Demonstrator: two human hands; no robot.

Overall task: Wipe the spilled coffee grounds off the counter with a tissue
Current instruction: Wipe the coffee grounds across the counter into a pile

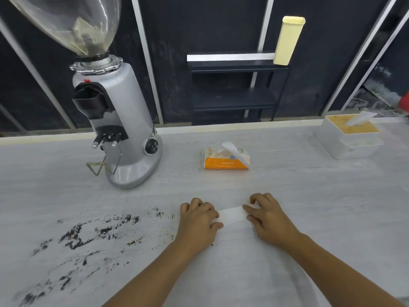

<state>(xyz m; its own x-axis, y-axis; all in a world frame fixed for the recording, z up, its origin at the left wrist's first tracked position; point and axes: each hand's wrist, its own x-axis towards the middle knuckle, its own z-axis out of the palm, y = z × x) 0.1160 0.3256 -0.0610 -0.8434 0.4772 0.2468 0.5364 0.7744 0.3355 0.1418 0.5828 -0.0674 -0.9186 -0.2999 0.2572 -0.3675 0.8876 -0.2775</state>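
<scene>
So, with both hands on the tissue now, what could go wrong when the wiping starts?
1. The coffee grounds lie spread wide to the left of the tissue; one small folded tissue may smear them rather than gather them.
2. A sweep toward the near edge of the counter could push grounds onto the floor.
3. A broad stroke to the left could bring the left hand against the grinder, or push grounds under its base.
</scene>
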